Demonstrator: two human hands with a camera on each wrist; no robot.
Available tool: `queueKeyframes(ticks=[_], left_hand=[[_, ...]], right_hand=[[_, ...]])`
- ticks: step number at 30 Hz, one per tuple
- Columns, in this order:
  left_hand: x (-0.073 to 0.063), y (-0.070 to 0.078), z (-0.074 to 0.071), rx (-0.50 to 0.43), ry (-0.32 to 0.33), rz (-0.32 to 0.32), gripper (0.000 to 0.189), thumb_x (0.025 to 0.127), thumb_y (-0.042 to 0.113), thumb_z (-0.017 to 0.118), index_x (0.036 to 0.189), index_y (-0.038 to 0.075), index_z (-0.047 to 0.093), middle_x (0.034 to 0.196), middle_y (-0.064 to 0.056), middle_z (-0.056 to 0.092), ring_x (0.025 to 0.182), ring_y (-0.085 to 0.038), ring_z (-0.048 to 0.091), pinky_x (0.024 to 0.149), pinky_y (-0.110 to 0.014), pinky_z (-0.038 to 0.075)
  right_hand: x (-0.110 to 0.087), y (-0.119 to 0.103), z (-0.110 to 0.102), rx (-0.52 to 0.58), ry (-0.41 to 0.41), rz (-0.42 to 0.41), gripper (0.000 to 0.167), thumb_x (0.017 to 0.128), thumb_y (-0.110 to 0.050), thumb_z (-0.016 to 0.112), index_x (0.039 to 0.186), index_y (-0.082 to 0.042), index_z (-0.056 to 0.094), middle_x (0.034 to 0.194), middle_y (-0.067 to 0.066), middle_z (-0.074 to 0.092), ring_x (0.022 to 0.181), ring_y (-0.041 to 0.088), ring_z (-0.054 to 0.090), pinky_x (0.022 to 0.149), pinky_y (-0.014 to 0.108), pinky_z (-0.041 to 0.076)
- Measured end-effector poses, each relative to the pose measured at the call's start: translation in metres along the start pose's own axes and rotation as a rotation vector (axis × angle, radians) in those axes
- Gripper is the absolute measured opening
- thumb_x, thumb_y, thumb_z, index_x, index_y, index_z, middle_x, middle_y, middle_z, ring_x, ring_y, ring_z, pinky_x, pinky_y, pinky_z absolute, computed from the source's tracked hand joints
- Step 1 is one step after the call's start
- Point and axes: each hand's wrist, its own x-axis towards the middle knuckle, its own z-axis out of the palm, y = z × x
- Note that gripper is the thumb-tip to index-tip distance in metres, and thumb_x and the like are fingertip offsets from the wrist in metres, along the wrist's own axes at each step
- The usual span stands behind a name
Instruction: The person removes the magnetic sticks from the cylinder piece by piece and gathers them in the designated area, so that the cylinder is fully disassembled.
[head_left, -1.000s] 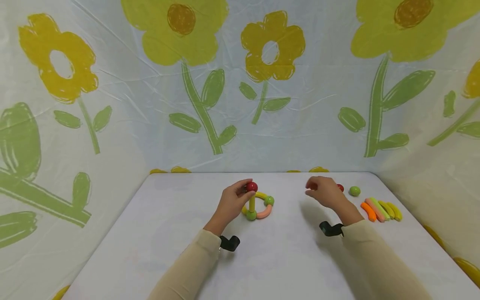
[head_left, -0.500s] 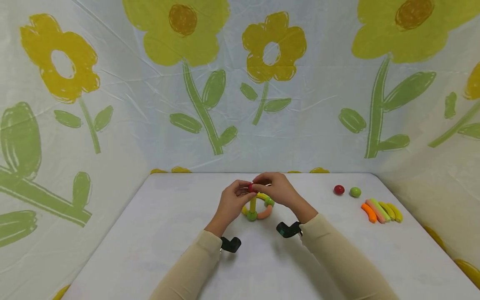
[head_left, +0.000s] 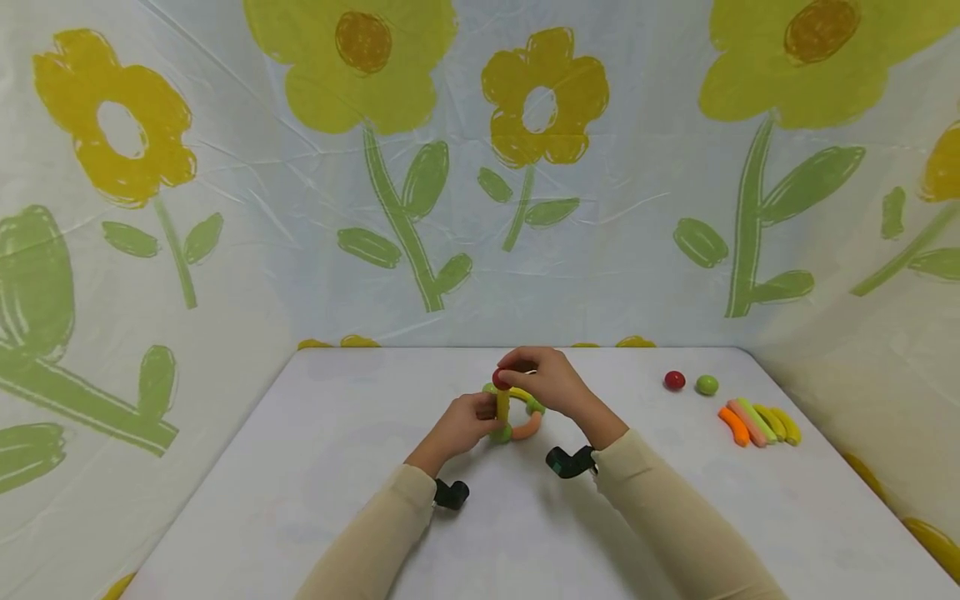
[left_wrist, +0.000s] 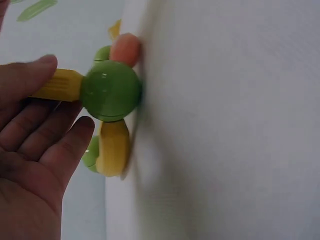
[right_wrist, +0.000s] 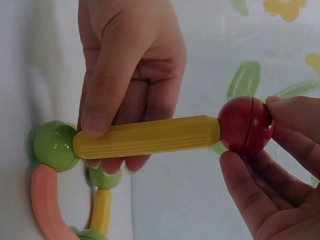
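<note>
1. Head view: since half a second ago, the left hand (head_left: 468,422) has dropped from the red ball (head_left: 501,379) to the yellow rod (head_left: 502,407) below it, while the right hand (head_left: 546,382) has stayed up at the ball. I have the rod in the lower middle of the frame, upright over the front green ball (head_left: 501,434), red ball on its top end. Behind and to the right of it, a curved pink piece (head_left: 527,427) and further green balls and yellow pieces form a ring on the counter (head_left: 315,517). At the right of the frame I see a loose red ball (head_left: 675,381) beside a loose green ball (head_left: 707,385), with an orange stick (head_left: 734,426) and other coloured sticks in a row just below.

2. Left wrist view: at the left of the frame I read the left hand as narrow, thumb and fingers pinching the rod. The rod's end meets the front green ball, left of centre; the pink piece shows above that ball, a curved yellow piece (left_wrist: 114,148) below.

3. Right wrist view: the rod lies across the middle of my frame. The left hand, upper centre, pinches its ball-side lower end; the right hand, at the right edge, holds the red ball between thumb and fingers.
</note>
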Motion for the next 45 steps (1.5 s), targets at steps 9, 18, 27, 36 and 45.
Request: queueKeyframes(ticks=[9,18,27,36,45], left_hand=[[0.002,-0.002,0.015,0.015,0.106,0.026,0.031,0.087,0.018,0.072,0.116,0.007,0.066,0.113,-0.008,0.071,0.106,-0.022,0.068,0.093,-0.038,0.054],[-0.001,0.005,0.027,0.035,0.202,0.041,0.026,0.087,0.017,0.072,0.110,0.008,0.068,0.107,-0.007,0.073,0.101,-0.021,0.069,0.089,-0.036,0.056],[-0.003,0.006,0.030,0.007,0.206,0.009,0.027,0.086,0.014,0.073,0.110,0.004,0.067,0.106,-0.010,0.073,0.100,-0.021,0.070,0.084,-0.032,0.057],[-0.003,0.008,0.031,0.009,0.195,-0.036,0.026,0.085,0.016,0.074,0.107,0.006,0.066,0.104,-0.007,0.072,0.099,-0.019,0.069,0.081,-0.030,0.057],[-0.002,0.008,0.031,0.006,0.180,-0.063,0.026,0.086,0.019,0.074,0.109,0.008,0.066,0.105,-0.005,0.071,0.101,-0.018,0.068,0.083,-0.031,0.057]], right_hand=[[0.000,0.000,-0.001,0.039,-0.053,0.021,0.022,0.083,-0.025,0.076,0.104,-0.024,0.069,0.103,-0.001,0.070,0.097,0.016,0.067,0.078,0.031,0.056],[-0.002,0.005,-0.004,0.013,-0.049,-0.052,0.024,0.085,-0.019,0.074,0.109,-0.018,0.068,0.105,0.002,0.070,0.097,0.019,0.069,0.082,0.033,0.058],[-0.006,0.001,-0.024,0.058,0.119,-0.083,0.035,0.086,-0.020,0.074,0.119,-0.014,0.065,0.116,0.009,0.067,0.104,0.026,0.068,0.085,0.037,0.058],[-0.017,0.051,-0.078,-0.259,0.292,-0.045,0.034,0.090,-0.016,0.069,0.122,-0.008,0.061,0.116,0.014,0.066,0.106,0.033,0.066,0.088,0.047,0.056],[-0.047,0.125,-0.129,-0.442,0.317,0.085,0.027,0.090,-0.008,0.062,0.116,0.000,0.060,0.107,0.022,0.066,0.102,0.042,0.062,0.086,0.053,0.052]])
